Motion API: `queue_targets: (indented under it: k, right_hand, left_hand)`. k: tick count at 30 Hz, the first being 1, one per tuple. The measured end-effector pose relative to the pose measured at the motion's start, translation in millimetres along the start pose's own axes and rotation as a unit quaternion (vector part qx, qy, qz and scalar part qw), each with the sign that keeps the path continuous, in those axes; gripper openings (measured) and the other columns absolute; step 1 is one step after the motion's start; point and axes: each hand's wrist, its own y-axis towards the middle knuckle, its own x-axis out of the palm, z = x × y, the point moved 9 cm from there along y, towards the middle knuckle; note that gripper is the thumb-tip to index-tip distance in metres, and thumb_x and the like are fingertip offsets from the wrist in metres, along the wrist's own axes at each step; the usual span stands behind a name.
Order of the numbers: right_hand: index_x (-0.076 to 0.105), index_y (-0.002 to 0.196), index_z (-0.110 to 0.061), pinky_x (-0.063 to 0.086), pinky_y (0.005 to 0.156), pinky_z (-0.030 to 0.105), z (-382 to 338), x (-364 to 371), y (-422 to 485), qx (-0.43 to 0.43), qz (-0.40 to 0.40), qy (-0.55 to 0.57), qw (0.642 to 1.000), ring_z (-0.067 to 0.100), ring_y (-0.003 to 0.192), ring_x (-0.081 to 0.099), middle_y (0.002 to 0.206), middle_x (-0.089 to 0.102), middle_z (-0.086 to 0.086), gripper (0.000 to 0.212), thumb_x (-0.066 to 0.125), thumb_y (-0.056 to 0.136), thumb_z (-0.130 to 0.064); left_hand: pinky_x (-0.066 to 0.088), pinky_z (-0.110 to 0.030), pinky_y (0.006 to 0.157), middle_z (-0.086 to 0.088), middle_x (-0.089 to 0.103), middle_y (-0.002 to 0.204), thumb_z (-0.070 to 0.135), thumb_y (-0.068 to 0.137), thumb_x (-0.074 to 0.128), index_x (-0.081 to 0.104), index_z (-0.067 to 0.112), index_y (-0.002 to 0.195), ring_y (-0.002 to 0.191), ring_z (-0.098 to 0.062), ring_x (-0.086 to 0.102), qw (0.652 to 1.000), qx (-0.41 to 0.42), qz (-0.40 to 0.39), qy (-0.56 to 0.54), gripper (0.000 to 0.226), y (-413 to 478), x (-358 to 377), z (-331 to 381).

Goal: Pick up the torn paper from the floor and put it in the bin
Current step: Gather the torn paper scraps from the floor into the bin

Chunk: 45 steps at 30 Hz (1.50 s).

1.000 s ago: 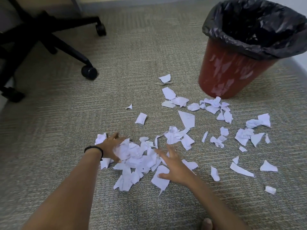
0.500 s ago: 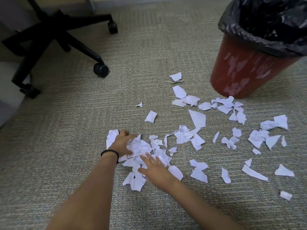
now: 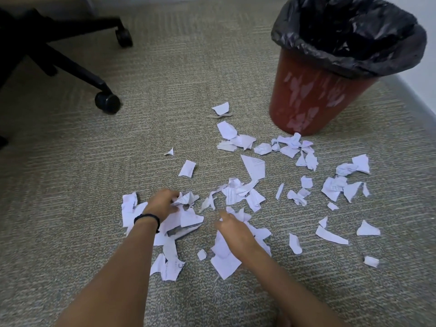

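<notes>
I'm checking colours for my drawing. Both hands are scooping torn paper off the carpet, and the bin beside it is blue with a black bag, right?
Nearly. The head view shows the bin is red, not blue. Its black bag and both hands on the torn paper are right.

chair base: cut off left | right fingers: blurred, grip perhaps closed

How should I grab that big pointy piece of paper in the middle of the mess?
The big pointy piece lies flat on the carpet, so pinching from above would probably slip. Its wide lower end, nearest you, looks a little curled. Slide fingertips under that edge from the near side, then pinch with your thumb on top. Its narrow tip points away, toward the bin.
</notes>
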Motion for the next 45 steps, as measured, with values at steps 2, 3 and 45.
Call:
queue_targets:
  k: [2,3,45]
  right_hand:
    - [0.063,0.066,-0.006,0.015,0.039,0.016,13.8,-5.8,0.3,0.018,-0.005,0.013,1.0,0.022,0.06,0.062,0.085,0.06,0.014,0.031,0.077,0.051,0.017]
    - [0.064,0.069,-0.003,0.021,0.043,0.016,20.7,-7.8,1.1,0.021,-0.003,0.043,0.999,0.024,0.063,0.062,0.084,0.058,0.014,0.026,0.075,0.056,0.016]
    - [0.033,0.138,0.0,0.026,0.113,0.053,252.4,-362.8,-80.9,0.03,0.433,0.812,0.391,0.036,0.142,0.016,0.152,0.016,0.021,0.05,0.037,0.089,0.006]
  left_hand:
    - [0.039,-0.032,0.074,-0.02,0.062,0.1,0.009,0.087,0.064,0.062,0.003,0.095,0.102,-0.033,0.058,0.999,0.009,0.011,-0.03,0.01,-1.5,-6.5,9.7]
    - [0.036,-0.032,0.07,-0.021,0.062,0.093,0.008,0.086,0.064,0.061,0.005,0.088,0.099,-0.034,0.059,0.999,0.019,0.017,-0.048,0.004,-1.8,-11.1,17.3]
    - [0.055,-0.031,0.089,-0.013,0.057,0.125,0.018,0.1,0.043,0.044,0.006,0.133,0.107,-0.022,0.062,0.672,0.2,0.043,-0.711,0.035,31.2,-230.3,332.7]
